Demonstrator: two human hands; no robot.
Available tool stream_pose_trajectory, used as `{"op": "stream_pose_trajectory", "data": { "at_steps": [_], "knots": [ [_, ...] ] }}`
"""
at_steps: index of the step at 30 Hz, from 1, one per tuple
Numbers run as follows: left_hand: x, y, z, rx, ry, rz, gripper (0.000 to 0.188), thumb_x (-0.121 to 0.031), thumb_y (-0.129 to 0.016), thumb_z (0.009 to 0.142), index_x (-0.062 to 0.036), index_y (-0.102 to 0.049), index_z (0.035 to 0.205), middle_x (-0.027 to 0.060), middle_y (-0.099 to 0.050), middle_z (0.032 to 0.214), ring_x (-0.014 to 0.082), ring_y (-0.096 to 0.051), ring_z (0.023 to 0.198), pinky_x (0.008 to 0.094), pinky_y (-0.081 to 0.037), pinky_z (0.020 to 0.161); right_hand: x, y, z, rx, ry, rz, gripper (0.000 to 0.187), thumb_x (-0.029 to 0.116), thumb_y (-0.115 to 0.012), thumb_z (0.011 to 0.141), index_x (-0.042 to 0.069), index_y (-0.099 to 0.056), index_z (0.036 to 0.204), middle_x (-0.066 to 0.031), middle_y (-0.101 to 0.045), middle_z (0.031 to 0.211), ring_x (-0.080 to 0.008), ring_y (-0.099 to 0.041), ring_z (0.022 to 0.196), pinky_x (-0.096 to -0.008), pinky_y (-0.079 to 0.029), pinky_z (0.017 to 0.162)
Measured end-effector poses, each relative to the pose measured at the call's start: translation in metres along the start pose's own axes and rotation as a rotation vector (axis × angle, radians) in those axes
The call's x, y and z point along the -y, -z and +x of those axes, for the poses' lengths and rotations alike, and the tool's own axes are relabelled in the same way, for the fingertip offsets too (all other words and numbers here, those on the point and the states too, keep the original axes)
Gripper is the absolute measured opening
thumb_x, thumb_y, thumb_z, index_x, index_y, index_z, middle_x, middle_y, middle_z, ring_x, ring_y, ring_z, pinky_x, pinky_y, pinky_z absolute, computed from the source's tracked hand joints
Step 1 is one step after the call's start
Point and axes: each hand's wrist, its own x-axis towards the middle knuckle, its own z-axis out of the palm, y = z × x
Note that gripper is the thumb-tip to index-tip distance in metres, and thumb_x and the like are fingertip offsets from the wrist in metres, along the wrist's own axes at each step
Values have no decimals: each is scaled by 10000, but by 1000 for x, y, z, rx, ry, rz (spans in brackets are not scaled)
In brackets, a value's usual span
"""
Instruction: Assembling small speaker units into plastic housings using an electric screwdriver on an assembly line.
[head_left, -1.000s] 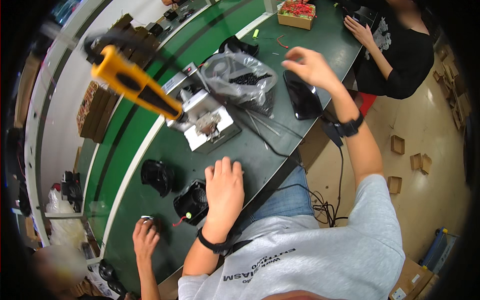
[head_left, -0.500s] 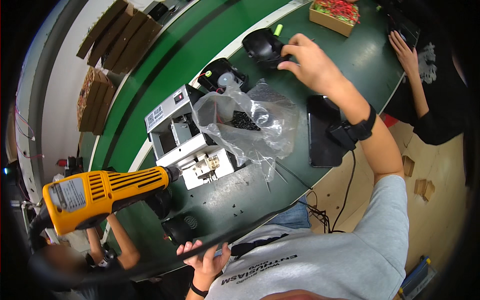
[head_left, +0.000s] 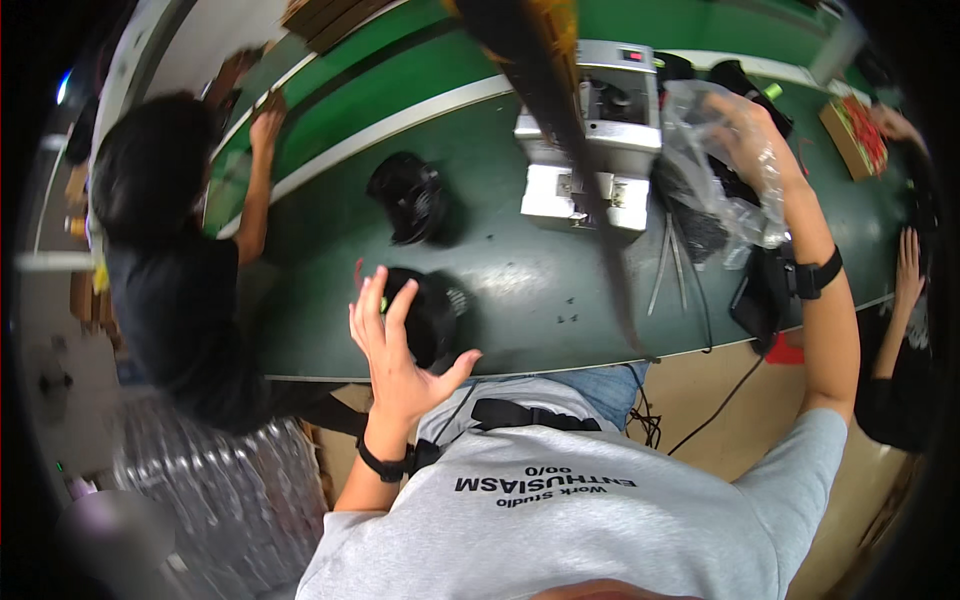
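The boxy silver metal machine (head_left: 632, 137), smooth-faced with a pale block of small fittings at its near side, has a blurred dark cable (head_left: 619, 285) slanting across its front. Just to its right, a clear, crinkled plastic bag (head_left: 686, 135) bunches in glossy folds around dark, grainy contents; the right hand (head_left: 752, 142) is at this bag, its fingers blurred and partly veiled by film, so I cannot tell whether they grasp anything. Left of the machine and nearer the wearer, the left hand (head_left: 396, 365) is released, fingers splayed and thumb spread wide, in front of a rounded black housing (head_left: 430, 318) with a slotted patch; whether they touch is unclear. A second black housing (head_left: 407, 197), curved and hollow-looking, lies farther off, also left of the machine. Thin, straight pale strips (head_left: 661, 265) fan out just below the machine's right side
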Motion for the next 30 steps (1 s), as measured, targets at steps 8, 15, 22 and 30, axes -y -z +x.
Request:
{"op": "stream_pose_trajectory", "data": {
  "at_steps": [8, 15, 22, 30],
  "knots": [
    [57, -7, -13, 58, 192, -309, 1248, -398, -1002, 523, -104, -351, 1546, 289, -296, 1579, 484, -380, 1428, 550, -377, 1149, -2, 8, -13, -163, -193, 66, 342, -42, -639, 896, 12, -660, 1233, -167, -739, 1035, -255, -734, 946, -356, -557, 838],
    [73, -46, -16, -51, 109, -458, 685, -192, -946, 556, -64, -632, 1152, 211, -401, 1509, 388, -504, 1344, 461, -515, 1026, 35, 78, -57, -339, -321, -193, 347, 15, -648, 960, 36, -645, 1306, -154, -743, 1107, -191, -733, 1008, -301, -540, 895],
    [119, -25, -12, -257, 91, -295, 633, -201, -959, 530, -80, -623, 1053, 233, -439, 1450, 434, -511, 1302, 481, -455, 1069, 164, 153, -155, -534, -430, -63, 317, -6, -642, 991, -79, -607, 1298, -84, -705, 1137, -128, -662, 1041, -268, -504, 940],
    [174, -30, 21, -218, 129, -176, 717, -291, -999, 588, -31, -578, 1106, 280, -402, 1480, 449, -483, 1345, 481, -452, 1096, 351, 112, -139, -217, -51, 43, 309, -140, -584, 724, -34, -712, 984, -216, -699, 1114, -298, -714, 909, -330, -549, 753]
  ]
}}
